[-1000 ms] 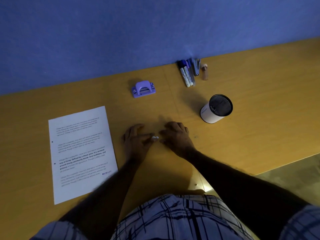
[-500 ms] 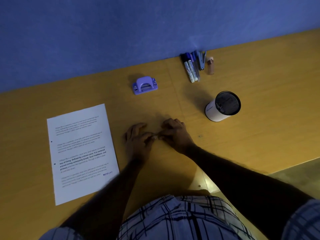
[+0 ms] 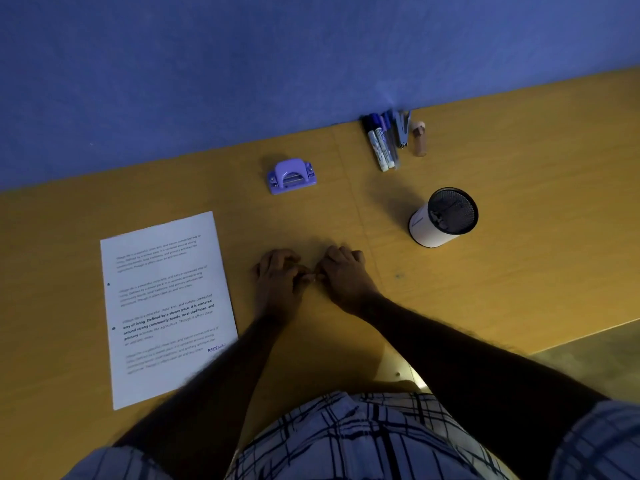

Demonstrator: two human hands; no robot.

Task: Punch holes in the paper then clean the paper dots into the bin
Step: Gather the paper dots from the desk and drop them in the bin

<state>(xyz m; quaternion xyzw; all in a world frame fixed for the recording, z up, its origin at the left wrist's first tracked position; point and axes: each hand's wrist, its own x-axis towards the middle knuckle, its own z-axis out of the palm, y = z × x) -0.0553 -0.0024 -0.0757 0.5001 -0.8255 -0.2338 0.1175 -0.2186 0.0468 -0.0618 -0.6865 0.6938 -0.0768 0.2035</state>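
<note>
A printed white paper (image 3: 162, 306) lies flat on the left of the yellow table, with two punched holes on its left margin. The purple hole punch (image 3: 291, 176) stands behind it, near the blue wall. The bin (image 3: 427, 232), a small white cup with a black mesh inside, stands to the right. My left hand (image 3: 277, 285) rests on the table with fingers spread, its thumb meeting my right hand (image 3: 346, 275). My right hand's fingers are curled and pinched at the spot between both hands. The paper dots are hidden under the fingertips.
Several markers (image 3: 381, 143), a staple remover (image 3: 402, 131) and a small brown bottle (image 3: 419, 138) lie against the wall at the back right. The table's front edge (image 3: 588, 332) runs diagonally at the right, with floor beyond it.
A small white heap of paper dots showed between my hands one second ago; my fingertips have closed over it. The head camera has shifted slightly.
</note>
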